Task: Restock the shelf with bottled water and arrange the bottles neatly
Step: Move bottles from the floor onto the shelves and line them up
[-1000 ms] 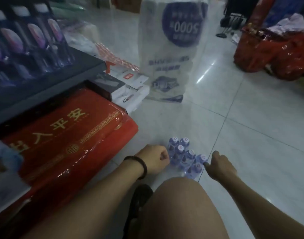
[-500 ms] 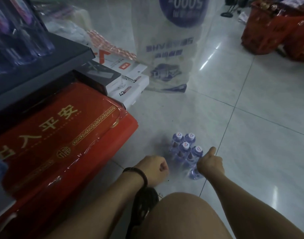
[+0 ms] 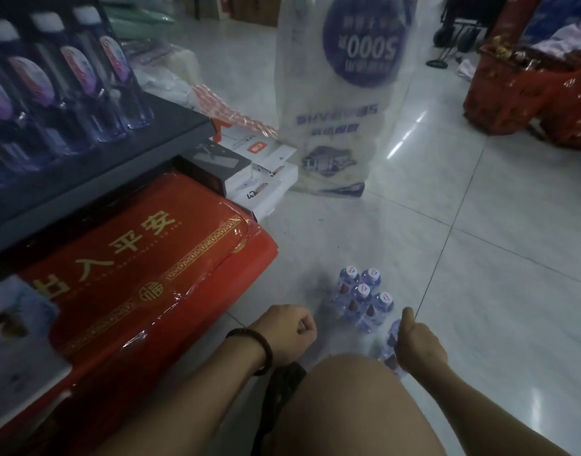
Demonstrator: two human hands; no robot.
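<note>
Several small water bottles (image 3: 361, 297) with white caps stand in a tight cluster on the tiled floor in front of my knee. My right hand (image 3: 419, 345) grips one more bottle (image 3: 392, 340) just right of and nearer than the cluster, thumb pointing up. My left hand (image 3: 290, 330), with a dark bracelet at the wrist, is curled into a fist left of the cluster and holds nothing that I can see. The dark shelf (image 3: 124, 149) at the upper left carries a row of taller bottles (image 3: 81, 80) with white caps.
A red film-wrapped package (image 3: 134, 284) lies under the shelf, with white boxes (image 3: 266, 182) beyond it. A tall white printed bag (image 3: 342, 93) stands on the floor ahead. Red baskets (image 3: 526, 93) sit at the far right. My bare knee (image 3: 355, 406) fills the bottom.
My right hand closed round the nearest bottle and drew it back from the cluster. My left fist pulled back from the bottles, toward me.
</note>
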